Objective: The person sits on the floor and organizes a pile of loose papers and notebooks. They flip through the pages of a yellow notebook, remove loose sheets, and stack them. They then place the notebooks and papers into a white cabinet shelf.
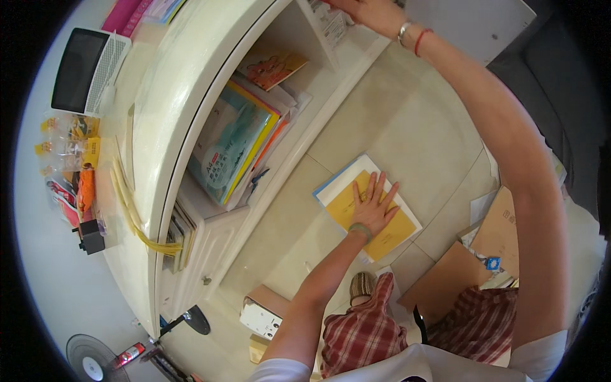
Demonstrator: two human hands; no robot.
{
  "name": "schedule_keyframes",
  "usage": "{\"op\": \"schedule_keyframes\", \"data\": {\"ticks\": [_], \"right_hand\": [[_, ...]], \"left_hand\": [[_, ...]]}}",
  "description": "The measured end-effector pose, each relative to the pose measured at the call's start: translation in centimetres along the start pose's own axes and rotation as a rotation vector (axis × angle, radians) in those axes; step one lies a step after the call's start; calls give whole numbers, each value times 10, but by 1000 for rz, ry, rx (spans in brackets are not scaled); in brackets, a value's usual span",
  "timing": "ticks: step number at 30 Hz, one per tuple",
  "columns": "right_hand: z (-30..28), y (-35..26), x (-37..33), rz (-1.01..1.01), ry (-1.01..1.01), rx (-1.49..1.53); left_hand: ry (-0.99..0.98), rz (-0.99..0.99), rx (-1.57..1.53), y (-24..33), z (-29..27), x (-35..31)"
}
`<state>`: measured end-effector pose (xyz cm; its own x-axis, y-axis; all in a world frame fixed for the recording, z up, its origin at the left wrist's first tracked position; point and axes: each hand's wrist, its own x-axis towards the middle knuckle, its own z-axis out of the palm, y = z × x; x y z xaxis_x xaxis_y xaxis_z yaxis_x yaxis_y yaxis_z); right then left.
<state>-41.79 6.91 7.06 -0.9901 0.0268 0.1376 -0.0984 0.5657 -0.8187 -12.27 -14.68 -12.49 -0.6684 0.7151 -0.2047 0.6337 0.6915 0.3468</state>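
My left hand (pixel 375 211), a green bracelet at its wrist, lies flat with fingers spread on a yellow booklet (pixel 396 237). The booklet rests on white and blue-edged papers (pixel 331 191) on the floor. Stretched up to the top edge of the view, my right hand (pixel 380 18) is at the far compartment of the white cabinet (pixel 372 41). Its fingers are partly cut off by the edge, so whether they grip anything is hidden. Stacked papers (pixel 332 28) stand close by it. A silver bangle and a red string circle that wrist.
Folders and books (pixel 238 140) and an orange picture card (pixel 273 69) fill the open shelf. An opened cardboard box (pixel 445 280) lies at the right near my legs. A white box (pixel 261 318) sits left of my left arm. Yellow straps (pixel 137 223) hang over the cabinet edge.
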Motion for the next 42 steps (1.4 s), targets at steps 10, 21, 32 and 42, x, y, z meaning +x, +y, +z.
{"op": "schedule_keyframes", "data": {"ticks": [10,21,32,42], "right_hand": [[34,-21,6,157,-8,534],[116,114,-389,452,-48,42],[148,96,-414,660,-218,-140],[121,85,-434,763,-281,485]], "left_hand": [[47,-5,-11,-10,12,-6],[705,-246,-406,-23,2,-61],[328,-889,-1542,-45,27,-92],[490,-610,-1685,17,1,-113]]}}
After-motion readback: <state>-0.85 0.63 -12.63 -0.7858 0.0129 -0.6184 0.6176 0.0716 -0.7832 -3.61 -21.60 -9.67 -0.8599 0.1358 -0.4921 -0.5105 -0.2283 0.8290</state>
